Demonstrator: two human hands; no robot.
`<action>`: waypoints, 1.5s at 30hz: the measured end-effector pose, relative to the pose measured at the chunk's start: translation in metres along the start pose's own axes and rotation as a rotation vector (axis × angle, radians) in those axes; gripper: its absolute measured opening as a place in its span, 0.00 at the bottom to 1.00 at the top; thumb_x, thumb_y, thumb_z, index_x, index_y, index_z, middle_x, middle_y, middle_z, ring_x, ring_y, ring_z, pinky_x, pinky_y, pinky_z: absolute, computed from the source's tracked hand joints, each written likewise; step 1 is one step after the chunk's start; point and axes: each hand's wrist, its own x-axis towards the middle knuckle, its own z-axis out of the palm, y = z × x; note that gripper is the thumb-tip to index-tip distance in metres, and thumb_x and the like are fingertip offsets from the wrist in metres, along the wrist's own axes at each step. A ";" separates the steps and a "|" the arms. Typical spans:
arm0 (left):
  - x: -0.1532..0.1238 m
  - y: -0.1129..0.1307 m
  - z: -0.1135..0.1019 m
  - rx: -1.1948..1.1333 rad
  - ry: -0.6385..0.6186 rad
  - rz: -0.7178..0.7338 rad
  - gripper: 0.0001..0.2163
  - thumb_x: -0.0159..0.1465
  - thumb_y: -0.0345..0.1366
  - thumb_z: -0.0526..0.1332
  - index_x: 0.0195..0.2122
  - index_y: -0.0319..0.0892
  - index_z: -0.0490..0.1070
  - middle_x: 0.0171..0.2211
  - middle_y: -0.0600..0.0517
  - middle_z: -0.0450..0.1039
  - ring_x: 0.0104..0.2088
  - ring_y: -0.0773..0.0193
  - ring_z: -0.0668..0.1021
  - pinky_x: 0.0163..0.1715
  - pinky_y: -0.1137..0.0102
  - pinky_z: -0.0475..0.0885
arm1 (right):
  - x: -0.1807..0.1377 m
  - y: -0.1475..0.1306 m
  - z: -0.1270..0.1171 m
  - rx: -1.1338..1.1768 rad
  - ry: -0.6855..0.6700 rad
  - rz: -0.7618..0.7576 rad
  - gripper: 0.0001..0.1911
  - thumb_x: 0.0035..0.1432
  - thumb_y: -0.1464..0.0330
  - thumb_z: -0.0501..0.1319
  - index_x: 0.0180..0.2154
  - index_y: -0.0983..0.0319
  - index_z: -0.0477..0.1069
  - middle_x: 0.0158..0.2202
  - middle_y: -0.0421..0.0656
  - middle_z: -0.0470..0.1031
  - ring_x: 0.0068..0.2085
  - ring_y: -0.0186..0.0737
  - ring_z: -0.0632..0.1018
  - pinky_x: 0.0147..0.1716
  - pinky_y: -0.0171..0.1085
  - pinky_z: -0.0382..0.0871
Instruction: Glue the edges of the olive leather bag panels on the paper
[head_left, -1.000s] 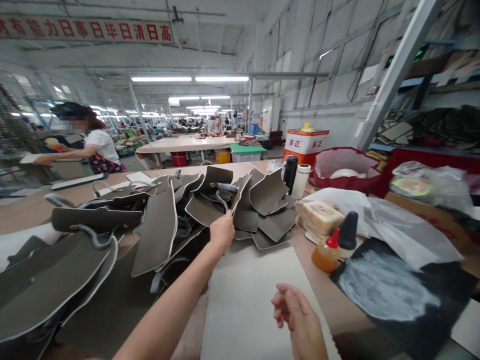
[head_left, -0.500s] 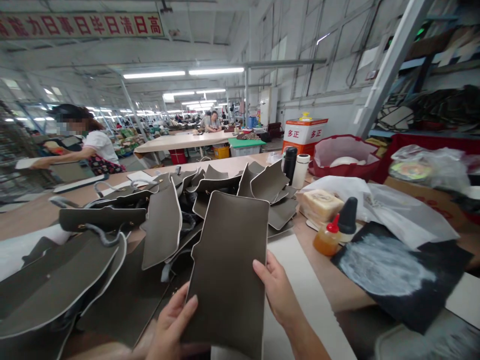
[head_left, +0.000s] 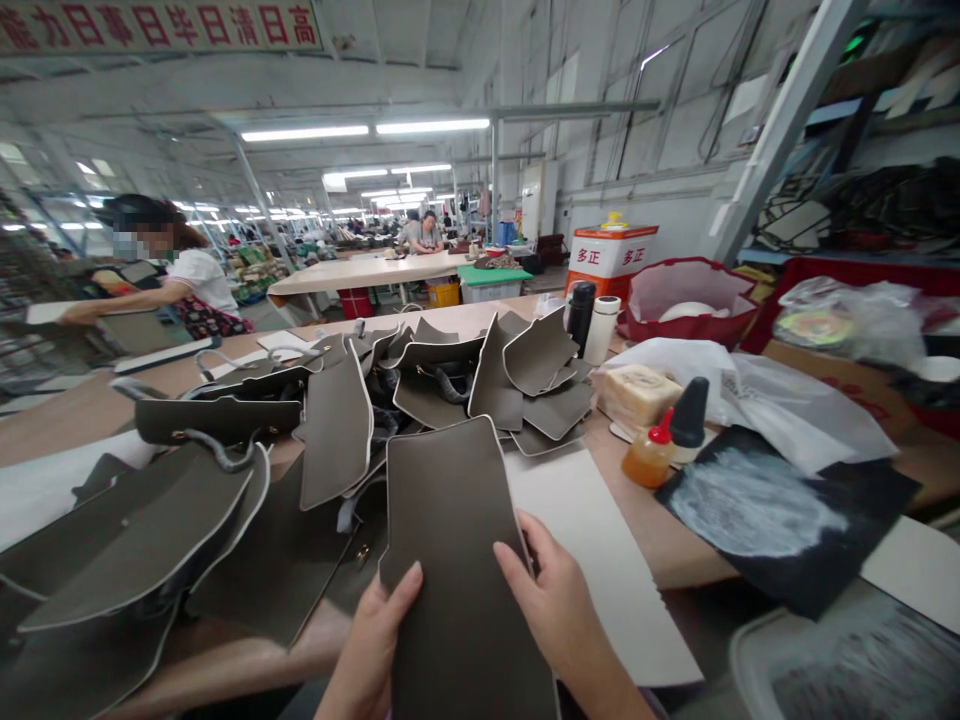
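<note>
Between both hands I hold a dark olive-grey leather panel [head_left: 457, 560] with pale edges, tilted up in front of me. My left hand [head_left: 382, 630] grips its left edge, thumb on the face and fingers behind. My right hand [head_left: 551, 590] pinches the right edge in the same way. Beyond the panel lies a heap of similar leather pieces [head_left: 337, 420], some with grey strap handles and small gold fittings. A larger curved panel [head_left: 142, 540] rests to the left. Under the held panel and to its right is a white sheet [head_left: 600, 540] on the table.
On the right are a bottle of amber liquid with a red tip [head_left: 649, 455], a wrapped yellowish block [head_left: 637, 395] and a black sheet smeared white [head_left: 757, 500]. A black flask [head_left: 580, 318] and a white flask [head_left: 602, 330] stand behind. A co-worker [head_left: 180, 270] works at the left.
The held panel has come lower and nearer to me, its top leaning slightly left. Both hands keep their grip on its edges. The view has shifted slightly.
</note>
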 end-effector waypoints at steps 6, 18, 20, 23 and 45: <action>-0.001 -0.011 -0.007 0.301 0.052 0.257 0.21 0.50 0.41 0.66 0.44 0.40 0.69 0.43 0.47 0.74 0.47 0.51 0.73 0.48 0.65 0.67 | -0.006 0.013 0.011 -0.465 0.254 -0.300 0.15 0.60 0.63 0.50 0.41 0.67 0.66 0.35 0.51 0.74 0.36 0.45 0.76 0.34 0.38 0.68; -0.012 -0.009 0.002 0.171 0.034 0.113 0.25 0.48 0.40 0.67 0.48 0.40 0.66 0.43 0.46 0.74 0.48 0.50 0.72 0.48 0.62 0.67 | 0.001 0.000 -0.010 -0.158 0.105 -0.034 0.19 0.59 0.57 0.48 0.21 0.59 0.51 0.18 0.33 0.50 0.21 0.30 0.57 0.21 0.31 0.52; -0.014 -0.009 0.004 0.103 0.037 0.051 0.28 0.47 0.40 0.68 0.49 0.39 0.65 0.41 0.44 0.75 0.45 0.48 0.74 0.45 0.59 0.69 | 0.002 -0.004 -0.011 -0.100 0.091 0.014 0.20 0.57 0.56 0.50 0.20 0.60 0.50 0.18 0.33 0.48 0.21 0.30 0.56 0.21 0.31 0.50; -0.014 -0.011 0.002 0.054 0.026 -0.030 0.29 0.47 0.40 0.68 0.50 0.38 0.64 0.37 0.43 0.76 0.41 0.46 0.76 0.42 0.57 0.70 | 0.003 -0.009 -0.011 0.028 0.022 0.072 0.20 0.56 0.55 0.51 0.20 0.59 0.49 0.18 0.32 0.47 0.21 0.29 0.55 0.20 0.31 0.50; -0.012 -0.020 -0.016 0.008 -0.016 -0.105 0.27 0.44 0.38 0.69 0.46 0.39 0.68 0.35 0.43 0.77 0.39 0.45 0.76 0.41 0.56 0.69 | 0.022 -0.009 -0.019 0.078 0.050 0.053 0.22 0.55 0.55 0.52 0.19 0.59 0.46 0.18 0.33 0.45 0.21 0.30 0.53 0.21 0.32 0.49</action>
